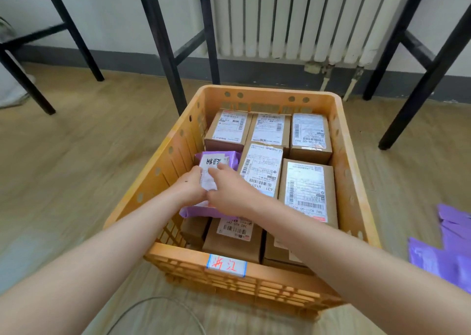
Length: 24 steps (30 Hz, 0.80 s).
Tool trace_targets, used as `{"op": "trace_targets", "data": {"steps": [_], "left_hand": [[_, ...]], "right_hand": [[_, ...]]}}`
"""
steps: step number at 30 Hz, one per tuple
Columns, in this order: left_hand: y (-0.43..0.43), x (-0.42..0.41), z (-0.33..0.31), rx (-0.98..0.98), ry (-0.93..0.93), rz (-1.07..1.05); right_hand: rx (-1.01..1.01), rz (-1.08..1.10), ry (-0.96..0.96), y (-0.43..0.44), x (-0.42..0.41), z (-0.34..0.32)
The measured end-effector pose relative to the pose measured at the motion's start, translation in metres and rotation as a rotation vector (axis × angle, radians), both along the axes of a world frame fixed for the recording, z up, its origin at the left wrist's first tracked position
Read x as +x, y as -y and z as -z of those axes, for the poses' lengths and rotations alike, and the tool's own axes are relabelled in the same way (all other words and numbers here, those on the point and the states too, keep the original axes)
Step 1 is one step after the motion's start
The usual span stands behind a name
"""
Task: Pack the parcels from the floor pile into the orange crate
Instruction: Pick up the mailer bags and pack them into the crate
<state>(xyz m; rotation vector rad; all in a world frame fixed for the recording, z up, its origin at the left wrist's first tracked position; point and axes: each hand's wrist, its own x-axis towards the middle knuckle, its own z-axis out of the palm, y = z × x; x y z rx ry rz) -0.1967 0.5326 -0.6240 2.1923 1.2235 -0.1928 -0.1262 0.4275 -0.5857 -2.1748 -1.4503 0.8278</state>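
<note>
The orange crate (pixel 175 146) stands on the floor in front of me, holding several brown cardboard parcels (pixel 307 192) with white shipping labels. On the crate's left side lies a purple mailer parcel (pixel 229 157) with a white label, resting on top of the boxes. My left hand (pixel 190 188) and my right hand (pixel 229 192) meet on this parcel and hold it, fingers curled at its label. My hands cover the middle of the mailer. More purple mailers (pixel 448 248) lie on the floor at the right edge.
A white and blue tag with red writing (pixel 226 265) is stuck on the crate's near rim. Black table legs (pixel 163 44) stand behind the crate and at both sides, in front of a white radiator (pixel 293 16). A thin cable (pixel 158 306) curves on the wooden floor near me.
</note>
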Motion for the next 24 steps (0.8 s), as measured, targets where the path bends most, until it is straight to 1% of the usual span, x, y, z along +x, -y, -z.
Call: {"op": "trace_targets", "data": {"steps": [3,7,11,14,17,20,24], "left_hand": [[0.005,0.007,0.003,0.078,-0.063,0.055],[0.009,0.019,-0.001,0.162,-0.104,0.067],[0.022,0.040,-0.021,0.291,0.016,0.064],[0.036,0.062,-0.043,0.362,0.077,0.156],[0.061,0.088,-0.068,0.374,0.122,0.266],[0.089,0.118,-0.090,0.389,0.160,0.346],[0.116,0.150,-0.104,0.441,0.067,0.437]], "right_hand": [[0.124,-0.033,0.036,0.016,0.022,-0.018],[0.223,0.037,0.091,0.043,0.062,-0.038],[0.268,0.155,0.169,0.074,0.109,-0.053],[0.276,0.232,0.210,0.101,0.138,-0.060],[0.269,0.321,0.202,0.129,0.162,-0.065],[0.233,0.365,0.211,0.154,0.181,-0.067],[0.182,0.386,0.252,0.193,0.205,-0.068]]}}
